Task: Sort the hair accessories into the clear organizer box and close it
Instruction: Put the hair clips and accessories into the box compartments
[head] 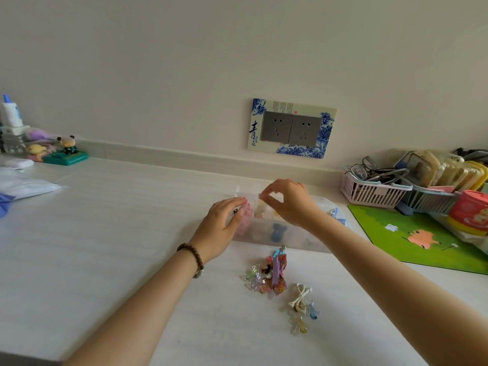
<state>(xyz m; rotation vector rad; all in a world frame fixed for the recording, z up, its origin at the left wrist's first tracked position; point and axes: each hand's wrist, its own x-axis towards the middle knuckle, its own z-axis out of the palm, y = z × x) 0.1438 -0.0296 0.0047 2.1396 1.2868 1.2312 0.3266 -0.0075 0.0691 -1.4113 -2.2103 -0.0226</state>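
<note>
The clear organizer box (287,235) lies open on the white table (105,233), with pink, white and blue pieces in its compartments. My left hand (221,225) rests with straight fingers against the box's left end, by the pink pieces. Over the back compartments, the thumb and forefinger of my right hand (287,202) pinch a small pale piece (262,197); what it is cannot be told. In front of the box lie a pile of colourful hair clips (272,276) and a smaller pile of white and clear clips (301,305).
A green mat (412,233) lies right of the box. Behind the mat stand a pink basket (369,192) with glasses, a teal basket (427,200) and a red tin (470,212). Figurines (66,151) and a plastic bag (26,186) sit at the far left.
</note>
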